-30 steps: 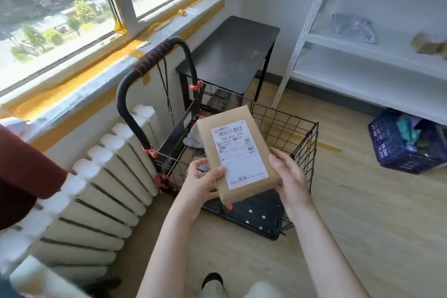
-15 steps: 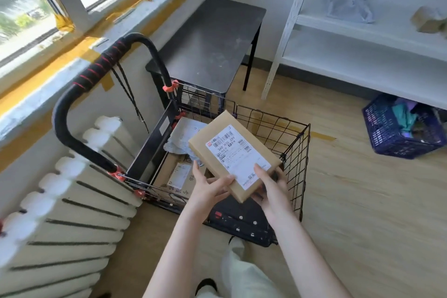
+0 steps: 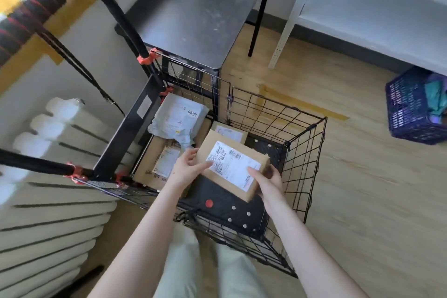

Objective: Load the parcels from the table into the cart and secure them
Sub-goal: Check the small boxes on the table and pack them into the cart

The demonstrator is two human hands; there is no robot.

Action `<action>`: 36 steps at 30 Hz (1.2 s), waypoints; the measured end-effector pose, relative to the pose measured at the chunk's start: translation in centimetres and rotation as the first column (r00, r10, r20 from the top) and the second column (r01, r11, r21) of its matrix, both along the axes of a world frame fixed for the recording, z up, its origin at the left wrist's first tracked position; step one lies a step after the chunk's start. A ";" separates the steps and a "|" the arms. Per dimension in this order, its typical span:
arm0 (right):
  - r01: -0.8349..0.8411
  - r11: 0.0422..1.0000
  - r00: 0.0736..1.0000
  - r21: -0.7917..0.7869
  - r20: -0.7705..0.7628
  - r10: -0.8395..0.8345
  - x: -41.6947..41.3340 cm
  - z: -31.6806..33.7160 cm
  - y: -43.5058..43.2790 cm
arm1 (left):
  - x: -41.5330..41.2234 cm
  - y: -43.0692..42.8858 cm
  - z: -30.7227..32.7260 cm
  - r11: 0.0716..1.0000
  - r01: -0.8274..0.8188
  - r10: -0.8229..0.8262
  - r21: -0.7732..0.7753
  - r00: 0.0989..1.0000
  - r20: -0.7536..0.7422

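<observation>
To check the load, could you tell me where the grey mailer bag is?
In the head view, the mailer bag lies inside the cart, in its far left corner by the handle, overlapping a flat box beneath it.

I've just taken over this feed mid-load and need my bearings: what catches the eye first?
A brown parcel with a white shipping label, gripped by the left hand and the right hand at its two ends, low inside the black wire cart at centre. Behind it in the cart lie a crumpled grey mailer bag and flat cardboard boxes. A blue basket sits on the floor at the right edge.
</observation>
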State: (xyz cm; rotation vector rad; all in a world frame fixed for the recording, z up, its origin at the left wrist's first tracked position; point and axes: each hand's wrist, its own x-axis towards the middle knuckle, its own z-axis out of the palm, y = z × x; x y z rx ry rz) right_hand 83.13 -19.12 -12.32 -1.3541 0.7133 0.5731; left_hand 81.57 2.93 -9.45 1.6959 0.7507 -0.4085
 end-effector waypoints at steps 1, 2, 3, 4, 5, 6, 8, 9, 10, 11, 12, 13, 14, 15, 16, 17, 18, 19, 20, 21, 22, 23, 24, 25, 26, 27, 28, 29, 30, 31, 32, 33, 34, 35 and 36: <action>-0.006 1.000 1.000 -0.013 -0.013 0.006 0.4 -1.3 0.2 | 0.5 0.3 -1.3 1.000 0.013 -0.013 0.005 0.999 -0.031; -0.014 1.000 1.000 -0.021 -0.024 0.013 0.6 -2.7 0.4 | 0.8 0.7 -2.8 1.000 0.022 -0.022 0.007 0.998 -0.064; -0.022 0.999 0.999 -0.026 -0.038 0.021 0.9 -4.0 0.8 | 1.1 1.1 -4.2 1.000 0.022 -0.021 0.009 0.995 -0.097; -0.037 0.999 0.998 -0.035 -0.055 0.035 1.2 -5.6 1.2 | 1.4 1.5 -5.7 1.000 0.014 -0.013 0.008 0.991 -0.136; -0.054 0.997 0.996 -0.046 -0.074 0.051 1.5 -6.9 1.6 | 1.6 1.9 -7.2 1.000 0.005 -0.005 -0.002 0.985 -0.174; -0.072 0.996 0.993 -0.060 -0.093 0.067 1.7 -8.4 1.9 | 1.8 2.2 -8.7 1.000 -0.007 0.004 -0.016 0.977 -0.214; -0.109 0.988 0.986 -0.106 -0.134 0.094 2.3 -11.5 2.5 | 2.3 2.7 -12.1 0.999 -0.020 0.012 -0.027 0.961 -0.276; -0.122 0.985 0.982 -0.119 -0.156 0.103 2.5 -13.2 2.7 | 2.6 3.1 -13.9 1.000 -0.016 0.009 -0.021 0.954 -0.301; -0.135 0.984 0.979 -0.113 -0.169 0.115 2.7 -15.0 2.9 | 2.9 3.4 -15.7 1.000 -0.010 0.006 -0.010 0.947 -0.322; -0.139 0.985 0.974 -0.100 -0.191 0.118 2.8 -17.0 2.9 | 3.2 3.7 -17.3 1.000 0.003 -0.001 0.005 0.943 -0.334; -0.140 0.986 0.969 -0.087 -0.215 0.119 2.8 -19.0 3.0 | 3.4 3.9 -18.6 1.000 0.016 -0.007 0.026 0.941 -0.337; -0.136 0.988 0.965 -0.072 -0.235 0.116 2.9 -20.5 3.2 | 3.7 4.0 -19.7 0.998 0.036 -0.014 0.058 0.942 -0.336; -0.124 0.991 0.962 -0.052 -0.251 0.108 2.8 -22.4 3.2 | 3.9 4.0 -20.6 0.994 0.060 -0.026 0.091 0.941 -0.336; -0.110 0.993 0.962 -0.039 -0.254 0.097 3.0 -23.7 3.4 | 4.2 3.9 -21.5 0.988 0.089 -0.043 0.124 0.943 -0.329; -0.098 0.995 0.963 -0.033 -0.254 0.086 3.4 -24.3 3.8 | 4.5 3.9 -22.4 0.982 0.116 -0.062 0.149 0.943 -0.326; -0.082 0.996 0.963 -0.037 -0.259 0.070 3.9 -24.6 4.3 | 4.8 3.8 -23.3 0.975 0.144 -0.085 0.168 0.945 -0.317; -0.066 0.997 0.964 -0.041 -0.262 0.053 4.5 -25.1 4.6 | 5.1 3.7 -24.2 0.968 0.168 -0.103 0.186 0.944 -0.314; -0.056 0.997 0.962 -0.047 -0.269 0.041 5.0 -25.7 4.9 | 5.3 3.6 -25.0 0.959 0.189 -0.119 0.209 0.944 -0.309; -0.051 0.998 0.964 -0.045 -0.263 0.037 5.5 -26.3 5.0 | 5.6 3.5 -25.6 0.950 0.206 -0.130 0.234 0.944 -0.304; -0.052 0.998 0.964 -0.047 -0.264 0.038 5.9 -26.9 5.1 | 5.8 3.4 -26.3 0.940 0.224 -0.144 0.258 0.944 -0.296; -0.056 0.997 0.963 -0.054 -0.265 0.039 6.2 -27.9 5.1 | 6.1 3.2 -27.0 0.931 0.238 -0.156 0.276 0.945 -0.289; -0.066 0.996 0.964 -0.064 -0.263 0.047 6.5 -28.4 5.2 | 6.2 3.0 -27.5 0.922 0.252 -0.169 0.293 0.945 -0.281; -0.077 0.994 0.965 -0.075 -0.257 0.055 6.7 -29.1 5.1 | 6.4 2.8 -28.0 0.914 0.264 -0.180 0.307 0.944 -0.277; -0.087 0.993 0.966 -0.085 -0.252 0.064 6.8 -29.7 5.1 | 6.5 2.6 -28.4 0.905 0.274 -0.187 0.325 0.943 -0.275; -0.094 0.991 0.966 -0.096 -0.250 0.067 6.9 -30.4 5.0 | 6.5 2.4 -28.8 0.898 0.281 -0.191 0.338 0.942 -0.276; -0.103 0.989 0.965 -0.107 -0.252 0.073 7.0 -31.1 5.0 | 6.5 2.2 -29.1 0.894 0.286 -0.196 0.345 0.942 -0.272; -0.106 0.988 0.965 -0.112 -0.251 0.076 7.2 -31.6 5.0 | 6.3 2.0 -29.5 0.894 0.286 -0.199 0.344 0.943 -0.266; -0.109 0.987 0.965 -0.117 -0.252 0.077 7.2 -31.9 5.0 | 6.1 1.8 -29.8 0.896 0.285 -0.202 0.340 0.944 -0.259; -0.113 0.986 0.965 -0.119 -0.251 0.081 7.3 -32.1 5.0 | 5.9 1.7 -30.1 0.900 0.280 -0.201 0.335 0.947 -0.251; -0.124 0.985 0.964 -0.120 -0.250 0.091 7.3 -32.2 5.1 | 5.6 1.6 -30.3 0.903 0.274 -0.200 0.330 0.950 -0.241; -0.135 0.985 0.964 -0.111 -0.245 0.105 7.3 -32.4 5.2 | 5.4 1.6 -30.6 0.907 0.265 -0.196 0.327 0.953 -0.229; -0.146 0.984 0.963 -0.106 -0.244 0.117 7.2 -32.4 5.3 | 5.2 1.6 -30.8 0.909 0.260 -0.196 0.326 0.956 -0.217; -0.151 0.983 0.962 -0.101 -0.244 0.123 7.3 -32.5 5.5 | 5.1 1.6 -31.1 0.907 0.263 -0.203 0.328 0.957 -0.206; -0.157 0.982 0.961 -0.102 -0.245 0.128 7.3 -32.6 5.6 | 5.1 1.6 -31.3 0.904 0.274 -0.219 0.329 0.956 -0.194; -0.163 0.981 0.961 -0.108 -0.243 0.133 7.3 -32.8 5.6 | 5.0 1.5 -31.4 0.900 0.291 -0.243 0.325 0.953 -0.182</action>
